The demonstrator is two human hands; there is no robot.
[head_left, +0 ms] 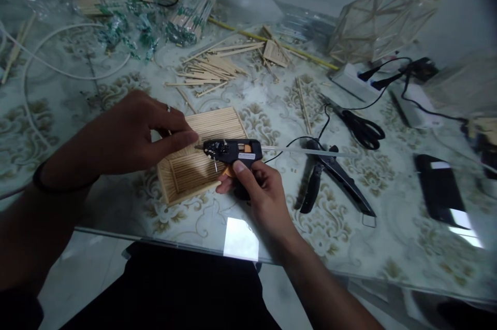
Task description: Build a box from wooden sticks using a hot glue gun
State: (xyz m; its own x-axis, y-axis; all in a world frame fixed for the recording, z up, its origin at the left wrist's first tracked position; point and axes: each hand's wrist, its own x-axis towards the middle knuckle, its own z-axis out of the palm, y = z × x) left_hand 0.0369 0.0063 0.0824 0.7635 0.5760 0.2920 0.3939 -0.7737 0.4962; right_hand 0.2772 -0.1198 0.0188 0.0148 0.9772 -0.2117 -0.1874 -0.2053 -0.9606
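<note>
My right hand grips a black hot glue gun with an orange trigger. A long clear glue stick sticks out of its back, and its nozzle points left. Under the gun lies a shallow panel of thin wooden sticks, laid side by side with a raised edge. Over the panel's left part, my left hand is closed in a pinch, thumb and forefinger close to the nozzle tip. What the pinch holds, if anything, I cannot make out.
Loose wooden sticks lie behind the panel, near plastic-wrapped stick bundles. To the right are black-handled scissors, a black-handled tool, a phone and a power strip. A wooden lattice frame stands at the back right.
</note>
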